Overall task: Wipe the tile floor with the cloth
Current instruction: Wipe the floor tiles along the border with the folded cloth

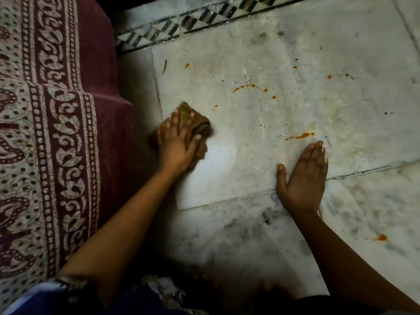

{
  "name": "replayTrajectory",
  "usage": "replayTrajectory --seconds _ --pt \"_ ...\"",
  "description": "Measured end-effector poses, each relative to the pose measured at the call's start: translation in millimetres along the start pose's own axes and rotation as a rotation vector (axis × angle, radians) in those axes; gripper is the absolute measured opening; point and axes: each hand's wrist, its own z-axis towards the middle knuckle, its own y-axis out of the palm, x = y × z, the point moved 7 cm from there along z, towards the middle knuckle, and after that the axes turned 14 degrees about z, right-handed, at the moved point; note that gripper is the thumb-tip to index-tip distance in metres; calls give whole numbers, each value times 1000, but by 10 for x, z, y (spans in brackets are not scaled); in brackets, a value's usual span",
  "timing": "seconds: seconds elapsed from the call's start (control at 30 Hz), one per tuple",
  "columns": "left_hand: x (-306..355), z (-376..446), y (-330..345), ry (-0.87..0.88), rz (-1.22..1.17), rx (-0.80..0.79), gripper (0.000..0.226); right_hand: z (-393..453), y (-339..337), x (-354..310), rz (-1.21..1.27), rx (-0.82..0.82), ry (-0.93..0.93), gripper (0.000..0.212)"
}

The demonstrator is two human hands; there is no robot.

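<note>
A crumpled brown cloth (197,123) lies on the pale marble tile floor (284,53) near the tile's left edge. My left hand (176,144) lies on top of the cloth, its fingers spread over the cloth and the thumb curled round its right side. My right hand (303,176) rests flat on the floor to the right, fingers straight and together, holding nothing. Orange stains dot the tile: a smear (300,135) just beyond my right fingertips, a trail of drops (247,87) further out, and one spot (381,237) at the near right.
A maroon and cream patterned bedspread (45,133) hangs over a bed edge along the left, close to the cloth. A black-and-white checked tile border (193,21) runs across the far side. My clothing (159,296) fills the bottom edge.
</note>
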Motion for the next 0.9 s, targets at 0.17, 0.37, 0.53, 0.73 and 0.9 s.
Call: replayTrajectory --seconds 0.17,0.37,0.53,0.73,0.9 --pt "75 772 -166 -275 -69 -62 58 -10 -17 3 1 9 1 78" --pt "920 256 -97 227 43 -2 62 19 -119 171 -22 6 -1 79" --pt "386 184 -83 153 102 -8 64 92 -152 327 -32 35 67 80" --pt "820 992 -224 27 16 -70 56 94 -144 324 -49 18 63 79" --pt "1121 499 -156 362 92 17 64 86 -143 325 -49 6 73 79"
